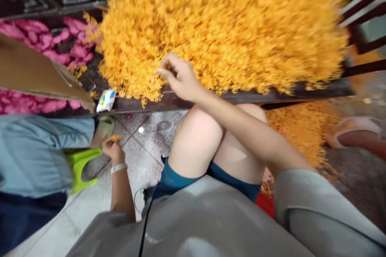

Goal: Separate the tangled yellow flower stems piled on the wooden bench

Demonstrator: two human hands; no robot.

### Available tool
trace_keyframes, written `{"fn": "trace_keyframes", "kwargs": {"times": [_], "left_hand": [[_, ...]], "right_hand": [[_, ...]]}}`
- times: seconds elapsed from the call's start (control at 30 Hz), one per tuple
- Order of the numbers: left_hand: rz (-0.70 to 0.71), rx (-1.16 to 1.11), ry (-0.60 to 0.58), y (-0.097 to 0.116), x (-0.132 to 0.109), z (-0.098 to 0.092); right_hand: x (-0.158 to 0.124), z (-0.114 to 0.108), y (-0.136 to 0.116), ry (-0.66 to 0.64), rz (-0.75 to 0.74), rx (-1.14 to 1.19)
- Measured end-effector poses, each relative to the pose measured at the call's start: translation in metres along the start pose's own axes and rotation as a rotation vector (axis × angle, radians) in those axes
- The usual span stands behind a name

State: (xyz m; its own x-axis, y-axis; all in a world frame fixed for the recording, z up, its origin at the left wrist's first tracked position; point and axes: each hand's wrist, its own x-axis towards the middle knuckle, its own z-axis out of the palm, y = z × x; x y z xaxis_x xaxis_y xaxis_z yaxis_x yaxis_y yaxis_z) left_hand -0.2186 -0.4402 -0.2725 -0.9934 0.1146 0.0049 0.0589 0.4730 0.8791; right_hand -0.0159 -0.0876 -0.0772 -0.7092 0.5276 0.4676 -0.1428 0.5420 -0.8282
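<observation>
A big heap of small yellow-orange flower-like pieces (229,36) lies on a dark wooden bench. In front of its near edge is my right hand (179,76), fingers curled together with the thumb toward them. Whatever it may hold is hidden. My left hand (113,150), with a white band at the wrist, is low on the left above the floor. Its closed fingers grip a small orange piece (115,138), too small and blurred to show its exact kind.
Pink pieces (45,40) and a cardboard flap (36,68) lie at left, with a white printed packet (106,100) on the bench edge (135,106). A person in jeans (72,132) sits by a lime-green stool (81,168). More orange pieces (298,128) lie at lower right near another person's foot (352,130).
</observation>
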Motion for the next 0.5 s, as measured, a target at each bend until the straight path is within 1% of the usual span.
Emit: {"fn": "trace_keyframes", "kwargs": {"times": [0.07, 0.13, 0.2, 0.27, 0.3, 0.33, 0.37, 0.4, 0.43, 0.47, 0.5], "left_hand": [[0.05, -0.121, 0.038, 0.039, 0.002, 0.002], [0.118, -0.316, 0.024, 0.092, -0.004, 0.006], [0.246, -0.46, -0.092, 0.157, -0.021, 0.012], [0.46, -0.516, -0.086, 0.226, -0.047, 0.021], [0.569, -0.517, -0.054, 0.258, -0.061, 0.027], [0.653, -0.519, -0.006, 0.289, -0.075, 0.036], [0.714, -0.525, -0.011, 0.318, -0.087, 0.048], [0.785, -0.585, 0.034, 0.344, -0.097, 0.063], [0.848, -0.637, 0.036, 0.369, -0.105, 0.082], [0.907, -0.65, 0.017, 0.391, -0.111, 0.103], [0.966, -0.608, -0.058, 0.411, -0.113, 0.128]], "right_hand": [[0.002, -0.001, 0.003, -0.024, 0.057, 0.029], [0.002, -0.002, 0.003, -0.046, 0.102, 0.038], [0.0, -0.004, 0.003, -0.077, 0.121, 0.017], [-0.003, -0.006, 0.002, -0.128, 0.115, -0.042], [-0.005, -0.008, 0.001, -0.16, 0.1, -0.084], [-0.007, -0.009, -0.001, -0.189, 0.079, -0.134], [-0.008, -0.011, -0.002, -0.221, 0.054, -0.19], [-0.01, -0.013, -0.005, -0.255, 0.03, -0.252], [-0.012, -0.015, -0.008, -0.297, 0.011, -0.316], [-0.014, -0.018, -0.011, -0.345, 0.003, -0.381], [-0.015, -0.02, -0.015, -0.396, 0.01, -0.444]]}}
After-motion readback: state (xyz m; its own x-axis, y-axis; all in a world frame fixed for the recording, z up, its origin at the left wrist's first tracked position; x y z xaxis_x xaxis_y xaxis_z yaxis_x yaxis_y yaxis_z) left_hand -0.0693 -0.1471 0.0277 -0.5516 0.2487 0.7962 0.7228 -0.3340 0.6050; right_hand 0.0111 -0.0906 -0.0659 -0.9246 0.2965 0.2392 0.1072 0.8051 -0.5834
